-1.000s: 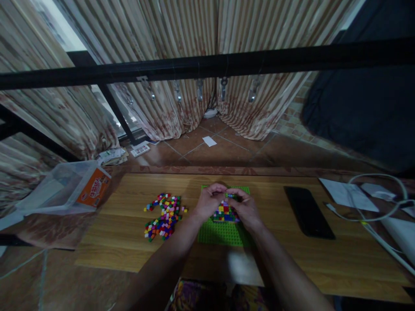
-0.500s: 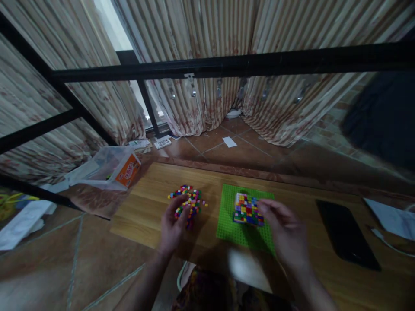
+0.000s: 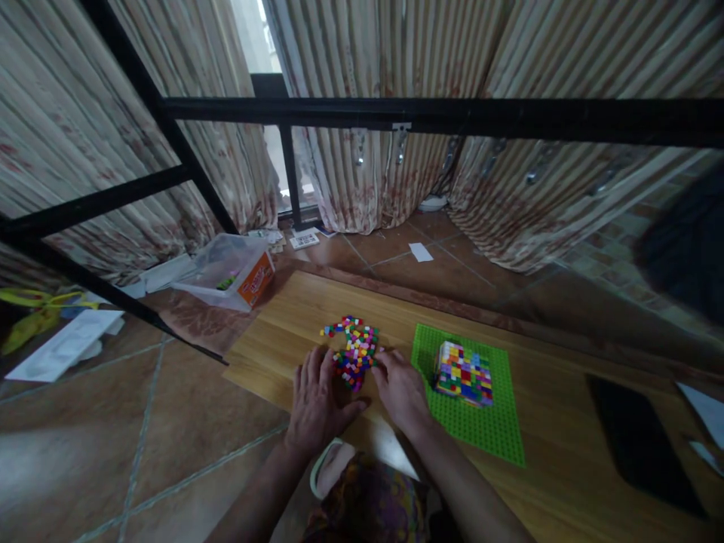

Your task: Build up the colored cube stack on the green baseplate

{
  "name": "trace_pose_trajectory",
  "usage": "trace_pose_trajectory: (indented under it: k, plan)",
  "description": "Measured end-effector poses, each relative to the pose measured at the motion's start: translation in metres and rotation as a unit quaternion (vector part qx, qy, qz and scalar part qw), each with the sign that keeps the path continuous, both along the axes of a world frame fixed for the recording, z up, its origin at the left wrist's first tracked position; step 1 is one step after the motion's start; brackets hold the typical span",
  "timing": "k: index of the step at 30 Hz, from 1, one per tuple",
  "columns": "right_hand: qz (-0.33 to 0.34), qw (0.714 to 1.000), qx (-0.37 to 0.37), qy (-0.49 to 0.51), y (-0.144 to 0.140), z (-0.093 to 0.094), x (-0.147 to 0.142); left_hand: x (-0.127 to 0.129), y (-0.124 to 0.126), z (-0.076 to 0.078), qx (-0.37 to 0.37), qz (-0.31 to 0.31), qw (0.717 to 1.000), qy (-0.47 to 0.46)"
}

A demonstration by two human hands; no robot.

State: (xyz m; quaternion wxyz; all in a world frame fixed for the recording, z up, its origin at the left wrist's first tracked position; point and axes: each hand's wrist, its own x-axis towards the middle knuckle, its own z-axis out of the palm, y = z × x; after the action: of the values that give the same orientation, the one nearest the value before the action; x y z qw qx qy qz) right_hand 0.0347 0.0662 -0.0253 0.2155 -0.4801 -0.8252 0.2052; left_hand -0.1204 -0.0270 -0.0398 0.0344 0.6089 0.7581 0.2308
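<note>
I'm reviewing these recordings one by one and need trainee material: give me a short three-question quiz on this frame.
1. True or false: the built block of small bricks stands on the green baseplate.
2. Multiple choice: where are both hands? A) on the built block B) at the near edge of the loose brick pile C) on the dark phone
3. Short answer: what lies on the floor beyond the left end of the wooden board?

Key
1. True.
2. B: the left hand and right hand rest on the board at either side of the pile's near edge.
3. A clear plastic box with an orange label.
</note>
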Motion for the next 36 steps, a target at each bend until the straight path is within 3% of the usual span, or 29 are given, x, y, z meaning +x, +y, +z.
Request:
trace_pose_trajectory:
  k: [6,13,19,24,27,31,36]
  plan:
    - [-0.013,1.000,0.007,-0.024,0.001,-0.004,-0.004,0.008,0.023,0.001,-0.004,0.009,0.999,0.031]
    - [-0.021,0.989,-0.051,0.134,-0.015,0.008,0.015,0.009,0.048,-0.002,0.010,0.007,0.998,0.054]
    - [-0.109,0.956,-0.091,0.256,-0.028,0.031,0.065,0.007,0.068,0.000,0.032,0.004,0.997,0.063]
    - [-0.229,0.925,-0.053,0.297,-0.005,0.031,0.123,0.005,0.076,0.001,0.071,-0.002,0.996,0.051]
    - [-0.274,0.917,-0.050,0.286,0.010,0.026,0.140,0.004,0.076,0.002,0.080,0.008,0.996,0.032]
    - [-0.265,0.936,-0.037,0.227,0.021,0.024,0.136,0.002,0.077,0.003,0.072,0.014,0.997,0.023]
    - [-0.203,0.967,0.040,0.146,0.028,0.023,0.128,0.000,0.079,0.000,0.065,0.022,0.997,0.029]
